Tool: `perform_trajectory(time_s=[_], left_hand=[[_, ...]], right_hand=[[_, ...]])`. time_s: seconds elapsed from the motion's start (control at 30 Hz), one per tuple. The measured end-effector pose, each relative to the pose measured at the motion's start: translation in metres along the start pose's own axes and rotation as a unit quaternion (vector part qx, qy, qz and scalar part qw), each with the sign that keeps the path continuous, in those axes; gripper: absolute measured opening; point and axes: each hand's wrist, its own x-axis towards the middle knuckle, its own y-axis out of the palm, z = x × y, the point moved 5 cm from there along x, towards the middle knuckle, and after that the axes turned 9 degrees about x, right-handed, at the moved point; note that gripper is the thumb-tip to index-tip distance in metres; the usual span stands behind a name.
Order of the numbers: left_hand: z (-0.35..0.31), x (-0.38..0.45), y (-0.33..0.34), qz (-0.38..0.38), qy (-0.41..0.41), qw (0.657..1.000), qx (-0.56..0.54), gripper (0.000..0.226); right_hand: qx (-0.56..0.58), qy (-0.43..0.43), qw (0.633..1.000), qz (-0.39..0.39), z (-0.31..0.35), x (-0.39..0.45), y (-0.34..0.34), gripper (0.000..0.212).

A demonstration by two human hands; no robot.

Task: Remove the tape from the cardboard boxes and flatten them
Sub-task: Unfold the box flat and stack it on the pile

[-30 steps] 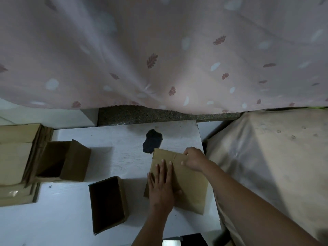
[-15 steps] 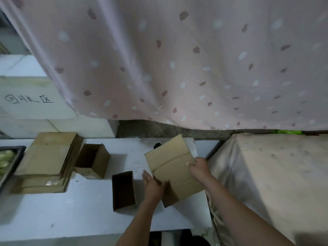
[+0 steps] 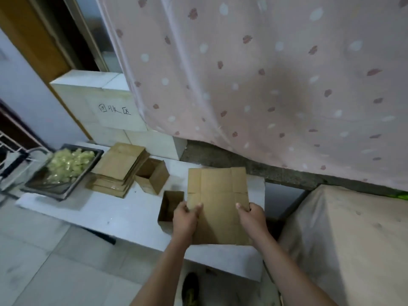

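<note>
A flattened brown cardboard box [image 3: 217, 195] is held up over the white table [image 3: 123, 217], its flaps pointing away from me. My left hand [image 3: 185, 217] grips its left edge, thumb on the front face. My right hand [image 3: 251, 216] grips the right edge the same way. Two open boxes stand on the table: one [image 3: 170, 206] just left of my left hand, another [image 3: 152, 175] farther back. A stack of flattened boxes [image 3: 119, 168] lies at the table's back left.
A metal tray [image 3: 64, 171] of pale yellowish pieces sits at the table's left end. White blocks [image 3: 106, 111] with handwriting stand behind the table. A pink spotted curtain [image 3: 265, 85] hangs ahead. A cloth-covered surface [image 3: 353, 239] lies to the right.
The flattened box went from pressed flat on the table to lifted and turned square between both hands. My view has pulled back and swung left, revealing the tray and blocks.
</note>
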Motion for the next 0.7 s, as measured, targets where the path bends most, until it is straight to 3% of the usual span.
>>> perform_trajectory(time_s=[0.33, 0.7], left_hand=[[0.033, -0.043, -0.093, -0.137, -0.009, 0.990, -0.042, 0.014], [0.063, -0.041, -0.225, -0.188, 0.009, 0.976, -0.110, 0.013]], right_hand=[[0.004, -0.028, 0.996, 0.079, 0.014, -0.055, 0.071, 0.025], [0.025, -0.070, 0.989, 0.130, 0.043, -0.119, 0.194, 0.020]])
